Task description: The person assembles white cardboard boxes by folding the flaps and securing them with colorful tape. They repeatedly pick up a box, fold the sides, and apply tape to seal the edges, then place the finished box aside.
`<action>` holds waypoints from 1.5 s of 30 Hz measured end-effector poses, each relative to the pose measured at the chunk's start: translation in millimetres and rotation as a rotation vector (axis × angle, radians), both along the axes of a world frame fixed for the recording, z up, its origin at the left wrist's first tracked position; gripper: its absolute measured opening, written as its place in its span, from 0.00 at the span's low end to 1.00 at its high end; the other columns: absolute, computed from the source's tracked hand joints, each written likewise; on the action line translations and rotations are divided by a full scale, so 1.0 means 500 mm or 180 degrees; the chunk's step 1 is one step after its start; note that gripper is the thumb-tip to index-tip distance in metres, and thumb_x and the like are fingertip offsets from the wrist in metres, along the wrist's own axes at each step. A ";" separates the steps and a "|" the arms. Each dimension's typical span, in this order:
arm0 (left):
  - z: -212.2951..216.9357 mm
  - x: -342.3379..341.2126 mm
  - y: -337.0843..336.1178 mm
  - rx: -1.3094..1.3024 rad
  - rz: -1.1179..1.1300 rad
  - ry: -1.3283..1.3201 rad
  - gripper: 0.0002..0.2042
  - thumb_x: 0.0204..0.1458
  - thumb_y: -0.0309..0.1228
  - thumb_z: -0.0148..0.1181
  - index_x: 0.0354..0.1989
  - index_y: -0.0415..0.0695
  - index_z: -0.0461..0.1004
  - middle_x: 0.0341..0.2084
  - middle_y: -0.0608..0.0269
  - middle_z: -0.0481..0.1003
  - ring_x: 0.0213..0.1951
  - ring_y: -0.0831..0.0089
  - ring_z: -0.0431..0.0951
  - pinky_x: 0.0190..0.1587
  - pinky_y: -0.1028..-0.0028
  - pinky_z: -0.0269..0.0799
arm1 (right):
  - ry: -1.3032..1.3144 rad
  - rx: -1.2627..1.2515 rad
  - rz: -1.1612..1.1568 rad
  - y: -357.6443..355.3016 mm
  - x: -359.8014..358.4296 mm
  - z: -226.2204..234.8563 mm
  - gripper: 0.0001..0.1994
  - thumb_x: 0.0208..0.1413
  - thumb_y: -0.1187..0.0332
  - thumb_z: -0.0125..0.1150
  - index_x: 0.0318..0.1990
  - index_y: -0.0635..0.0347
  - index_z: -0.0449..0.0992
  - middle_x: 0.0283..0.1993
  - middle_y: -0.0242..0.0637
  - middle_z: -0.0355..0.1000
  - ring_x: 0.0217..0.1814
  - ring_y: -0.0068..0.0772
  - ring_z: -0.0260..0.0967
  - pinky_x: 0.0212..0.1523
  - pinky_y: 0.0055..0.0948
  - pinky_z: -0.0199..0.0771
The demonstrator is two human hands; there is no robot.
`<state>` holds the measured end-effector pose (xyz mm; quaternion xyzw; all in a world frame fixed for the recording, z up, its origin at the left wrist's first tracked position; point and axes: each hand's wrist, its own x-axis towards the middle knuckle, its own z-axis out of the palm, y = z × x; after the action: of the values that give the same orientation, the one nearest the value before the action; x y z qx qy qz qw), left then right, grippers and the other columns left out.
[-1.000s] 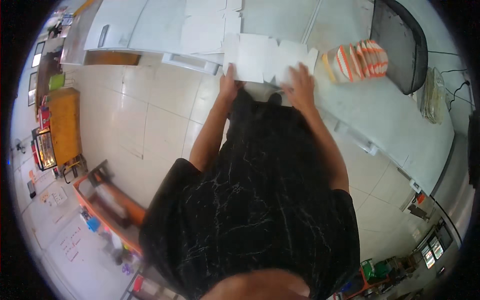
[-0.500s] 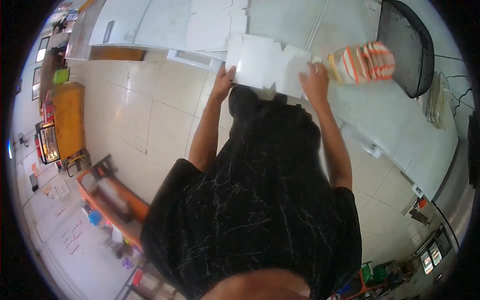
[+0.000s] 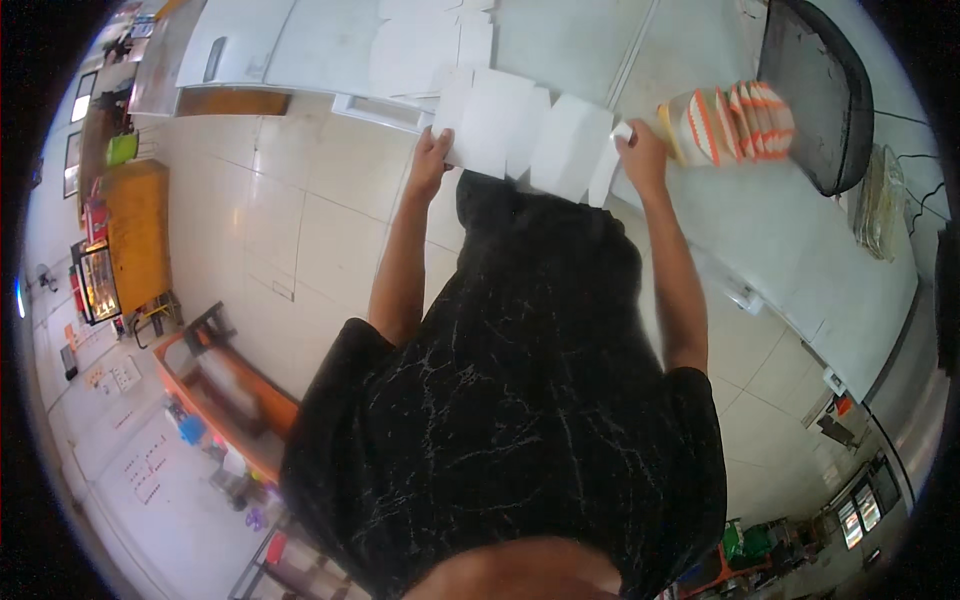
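Observation:
A flat white cardboard box blank (image 3: 500, 120) with cut flaps and fold lines extends over the table's near edge, in front of my body. My left hand (image 3: 430, 162) grips its left end, thumb on top. At the other end my right hand (image 3: 643, 157) pinches a small white flap, which stands bent up between thumb and fingers. Just beyond the blank, more flat white cardboard blanks (image 3: 425, 50) lie on the table. Right of my right hand is a bundle of orange-and-white striped packaging (image 3: 735, 125).
The pale table (image 3: 560, 40) bends round to the right. On it stand a black padded panel (image 3: 820, 100) and a stack of clear plastic-looking sheets (image 3: 875, 205). An orange-framed bench (image 3: 230, 400) and a yellow-brown cabinet (image 3: 138, 240) are at the left on the tiled floor.
The blank has shifted slightly left with my left hand, and its fold shows more clearly. My right hand has closed from loosely spread fingers into a pinch on the end flap.

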<state>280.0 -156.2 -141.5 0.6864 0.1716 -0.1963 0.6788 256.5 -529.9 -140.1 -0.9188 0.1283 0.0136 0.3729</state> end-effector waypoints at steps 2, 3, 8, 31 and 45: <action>0.000 -0.007 -0.016 0.0110 0.0109 -0.0127 0.23 0.62 0.41 0.54 0.59 0.40 0.60 0.34 0.66 0.73 0.32 0.80 0.73 0.30 0.77 0.70 | -0.0430 0.0072 -0.0233 0.011 0.003 -0.008 0.14 0.48 0.69 0.65 0.43 0.63 0.76 0.33 0.45 0.78 0.35 0.42 0.78 0.38 0.37 0.75; 0.007 -0.010 -0.030 0.0166 0.0157 -0.0194 0.20 0.62 0.41 0.54 0.56 0.41 0.63 0.31 0.69 0.73 0.28 0.83 0.72 0.27 0.79 0.68 | -0.0648 0.0109 -0.0355 0.014 0.006 -0.015 0.13 0.48 0.70 0.65 0.42 0.62 0.76 0.32 0.45 0.78 0.35 0.42 0.78 0.38 0.37 0.75; 0.036 -0.035 -0.059 0.0070 0.0352 -0.0199 0.15 0.62 0.40 0.53 0.51 0.44 0.67 0.29 0.71 0.72 0.26 0.84 0.70 0.24 0.81 0.63 | -0.0374 0.0018 -0.0484 0.019 0.019 -0.028 0.12 0.48 0.71 0.66 0.42 0.60 0.76 0.32 0.46 0.77 0.35 0.45 0.77 0.38 0.39 0.74; -0.007 0.029 -0.007 0.0830 0.0111 -0.0290 0.26 0.60 0.43 0.55 0.62 0.41 0.62 0.40 0.62 0.75 0.35 0.75 0.74 0.28 0.73 0.70 | -0.1409 -0.0843 0.1179 -0.011 -0.052 -0.030 0.18 0.54 0.73 0.56 0.54 0.60 0.74 0.59 0.40 0.70 0.63 0.43 0.64 0.62 0.38 0.65; 0.002 -0.010 -0.031 0.0695 0.0267 -0.0291 0.23 0.62 0.41 0.52 0.61 0.41 0.61 0.39 0.59 0.75 0.35 0.74 0.75 0.28 0.73 0.72 | 0.0041 0.1122 -0.0550 0.000 0.018 -0.058 0.15 0.51 0.64 0.67 0.43 0.64 0.79 0.38 0.44 0.80 0.40 0.36 0.78 0.43 0.31 0.74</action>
<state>275.0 -171.5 -140.3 0.7568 0.1894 -0.1164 0.6147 265.5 -530.2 -169.0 -0.8248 0.2047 0.0096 0.5270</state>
